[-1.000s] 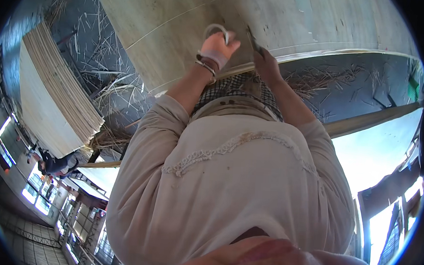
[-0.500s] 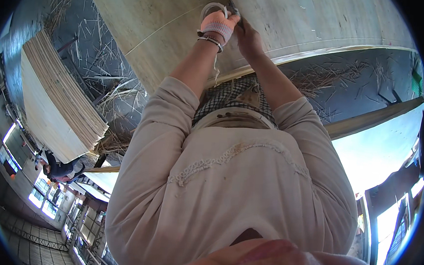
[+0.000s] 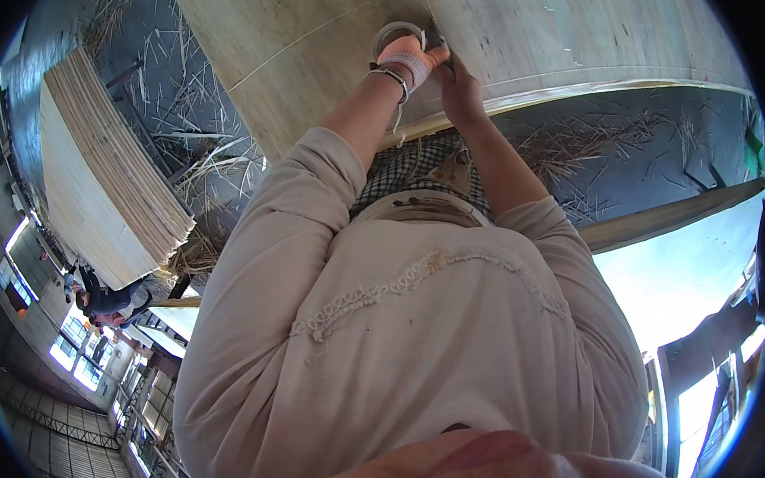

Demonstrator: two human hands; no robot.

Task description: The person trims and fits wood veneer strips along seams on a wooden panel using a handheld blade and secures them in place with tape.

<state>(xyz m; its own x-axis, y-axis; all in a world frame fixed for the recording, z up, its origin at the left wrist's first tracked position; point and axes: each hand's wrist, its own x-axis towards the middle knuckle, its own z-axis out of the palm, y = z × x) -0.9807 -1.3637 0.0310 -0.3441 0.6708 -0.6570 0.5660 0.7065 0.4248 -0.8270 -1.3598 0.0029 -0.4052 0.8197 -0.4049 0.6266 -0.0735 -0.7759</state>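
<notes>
Over the wooden sheet point(image 3: 295, 83), our left hand point(image 3: 408, 57) has its fingers hooked round the tape roll point(image 3: 379, 41). Our right hand point(image 3: 462, 93), partly hidden, seems to have its fingers wrapped round a dark tool point(image 3: 436, 34). We judge the roll light and firm, best held by its rim.

Your left hand point(image 3: 411, 59) partly hides one dark tool point(image 3: 435, 36), kind unclear. One pale panel point(image 3: 575, 37): cut off at top.
</notes>
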